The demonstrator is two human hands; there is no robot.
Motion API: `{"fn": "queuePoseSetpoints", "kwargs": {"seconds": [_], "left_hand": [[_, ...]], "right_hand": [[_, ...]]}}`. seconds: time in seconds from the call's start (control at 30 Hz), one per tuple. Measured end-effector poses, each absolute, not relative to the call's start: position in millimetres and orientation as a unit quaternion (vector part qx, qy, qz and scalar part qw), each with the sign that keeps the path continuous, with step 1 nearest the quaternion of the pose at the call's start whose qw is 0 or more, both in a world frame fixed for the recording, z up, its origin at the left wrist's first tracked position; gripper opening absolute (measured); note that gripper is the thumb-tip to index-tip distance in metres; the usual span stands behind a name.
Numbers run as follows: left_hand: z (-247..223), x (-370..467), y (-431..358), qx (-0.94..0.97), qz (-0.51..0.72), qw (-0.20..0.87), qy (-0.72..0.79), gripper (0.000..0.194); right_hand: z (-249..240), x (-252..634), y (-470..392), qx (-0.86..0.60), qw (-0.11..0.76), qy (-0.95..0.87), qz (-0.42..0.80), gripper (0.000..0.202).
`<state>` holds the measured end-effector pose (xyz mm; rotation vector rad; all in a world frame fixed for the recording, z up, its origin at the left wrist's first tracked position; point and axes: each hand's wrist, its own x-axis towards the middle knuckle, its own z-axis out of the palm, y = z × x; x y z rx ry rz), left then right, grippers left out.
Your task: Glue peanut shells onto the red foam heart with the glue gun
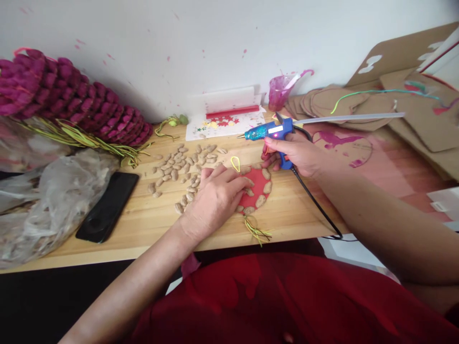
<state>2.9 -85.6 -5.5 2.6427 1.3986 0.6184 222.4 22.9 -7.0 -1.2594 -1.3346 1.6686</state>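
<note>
A red disc (257, 192) lies on the wooden table, with peanuts around its edge, a yellow loop at its top and a green and yellow tassel (257, 231) at its bottom. My left hand (219, 193) rests over the disc's left side, its fingertips at a peanut (248, 191) on the red surface. My right hand (296, 152) grips a blue glue gun (267, 131) above the disc; its nozzle points left and a long glue stick (351, 118) sticks out of its back. Loose peanuts (174, 167) are spread left of my left hand.
A black phone (107, 206) and a plastic bag (59, 205) lie left, below stacked purple discs (71, 98). At the back are star pieces on white paper (195, 133) and a stained cup (278, 93). Cardboard pieces (405, 110) fill the right. The gun's black cable (315, 203) crosses the table edge.
</note>
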Motion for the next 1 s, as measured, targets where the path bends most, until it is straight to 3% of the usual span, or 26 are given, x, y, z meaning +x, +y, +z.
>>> {"fn": "queuePoseSetpoints", "kwargs": {"seconds": [0.37,0.67,1.0], "left_hand": [[16.2,-54.6,-100.1,0.79,0.268,-0.014,0.551,0.014],[7.4,-108.3,-123.9,0.733,0.288,-0.031,0.615,0.028],[-7.2,-118.8,-142.1,0.737,0.296,-0.023,0.607,0.017]], "right_hand": [[-6.4,223.6,23.6,-0.475,0.324,-0.511,0.639,0.035],[-2.7,223.7,21.0,-0.489,0.327,-0.512,0.626,0.025],[-12.7,226.3,26.8,-0.483,0.343,-0.518,0.617,0.046]]}}
